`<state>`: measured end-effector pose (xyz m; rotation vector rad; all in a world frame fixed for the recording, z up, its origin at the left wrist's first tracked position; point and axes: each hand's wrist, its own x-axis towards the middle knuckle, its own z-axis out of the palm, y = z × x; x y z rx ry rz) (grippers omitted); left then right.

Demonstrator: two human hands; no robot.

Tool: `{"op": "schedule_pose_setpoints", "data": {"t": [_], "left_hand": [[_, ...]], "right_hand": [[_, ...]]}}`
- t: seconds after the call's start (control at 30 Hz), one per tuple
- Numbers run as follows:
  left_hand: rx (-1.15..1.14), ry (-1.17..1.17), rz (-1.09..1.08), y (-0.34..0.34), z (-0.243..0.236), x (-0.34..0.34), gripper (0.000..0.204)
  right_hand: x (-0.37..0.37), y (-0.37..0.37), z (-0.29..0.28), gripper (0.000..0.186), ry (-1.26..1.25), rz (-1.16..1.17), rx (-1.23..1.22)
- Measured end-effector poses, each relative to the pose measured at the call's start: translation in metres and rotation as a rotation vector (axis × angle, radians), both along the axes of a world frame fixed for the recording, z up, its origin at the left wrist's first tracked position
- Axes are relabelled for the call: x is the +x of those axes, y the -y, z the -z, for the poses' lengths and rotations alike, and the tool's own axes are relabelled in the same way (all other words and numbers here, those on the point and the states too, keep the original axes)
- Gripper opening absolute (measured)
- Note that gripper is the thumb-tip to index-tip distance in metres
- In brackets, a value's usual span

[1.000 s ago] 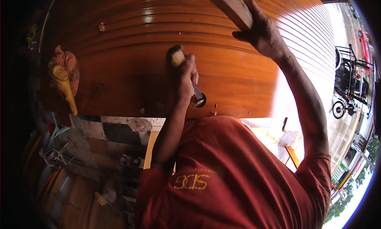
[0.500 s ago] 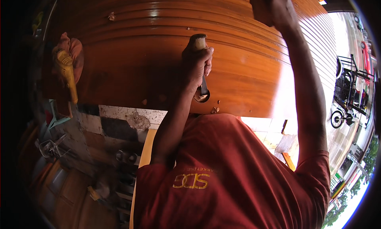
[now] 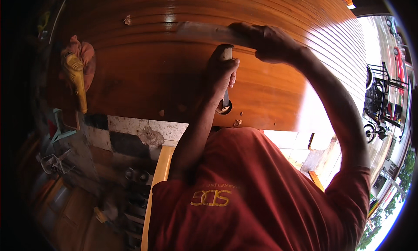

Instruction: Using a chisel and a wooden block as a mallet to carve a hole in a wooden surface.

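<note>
My left hand [image 3: 220, 77] is wrapped round a chisel [image 3: 226, 53], its pale handle capped with a dark end. The dark blade points toward me into a rounded hole [image 3: 224, 109] near the close edge of a varnished wooden panel [image 3: 270, 90]. Above and beyond the chisel, my right hand [image 3: 276, 44] grips the dark handle of a long flat tool [image 3: 202, 32]. Motion blurs this tool, so its exact kind is unclear. It stretches leftward past the chisel's top; whether they touch, I cannot tell.
A yellow power tool [image 3: 77, 83] lies with a pinkish cloth [image 3: 87, 55] at the panel's left end. Wood chips [image 3: 237, 122] lie near the hole, and another scrap [image 3: 127, 20] sits on the far grooves. A motorcycle [image 3: 371, 131] stands outside at right.
My right hand has come down and left from the far top edge, bringing the long flat tool across above the chisel. My left hand stays closed on the chisel in nearly the same place.
</note>
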<state>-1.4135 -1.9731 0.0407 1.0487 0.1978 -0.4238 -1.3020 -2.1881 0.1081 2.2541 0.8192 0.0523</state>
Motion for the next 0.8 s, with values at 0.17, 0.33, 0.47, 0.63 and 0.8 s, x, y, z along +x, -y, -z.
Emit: {"op": "schedule_pose_setpoints", "data": {"t": [0.17, 0.33, 0.47, 0.63, 0.8], "left_hand": [[0.069, 0.023, 0.032, 0.007, -0.014, 0.001, 0.039], [0.065, -0.007, 0.009, 0.000, -0.006, -0.005, 0.040], [0.091, 0.009, -0.013, 0.010, -0.014, -0.006, 0.041], [0.021, 0.033, -0.022, 0.006, -0.009, -0.007, 0.033], [0.454, 0.956, -0.044, -0.016, 0.010, -0.044, 0.034]], "right_hand": [[0.035, 0.047, -0.048, 0.075, -0.280, 0.170, 0.614], [-0.015, -0.048, -0.055, 0.067, -0.570, 0.528, 0.234], [-0.009, 0.002, -0.036, 0.079, -0.374, -0.056, 0.805], [-0.033, -0.009, -0.025, 0.074, -0.374, 0.222, 1.154], [-0.054, 0.001, -0.062, 0.093, -0.705, 0.506, 0.956]]}}
